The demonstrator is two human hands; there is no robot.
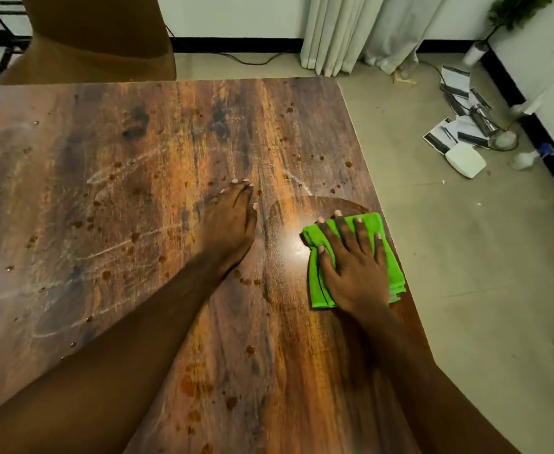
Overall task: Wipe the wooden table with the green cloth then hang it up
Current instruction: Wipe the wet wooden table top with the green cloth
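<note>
The wooden table [111, 165] fills most of the view, dotted with brown drops and pale smear marks. A folded green cloth [392, 260] lies flat near the table's right edge. My right hand [354, 267] presses down on it with fingers spread, covering its middle. My left hand [231, 221] rests flat on the bare wood to the left of the cloth, fingers together, holding nothing. A wet, shiny patch sits between the two hands.
A brown chair [98, 37] stands at the table's far side. Beyond the right edge is tiled floor with a white box [465, 160], papers and cables [459, 126]. Curtains [361, 31] hang at the back, and a potted plant [511, 11] stands by the right wall.
</note>
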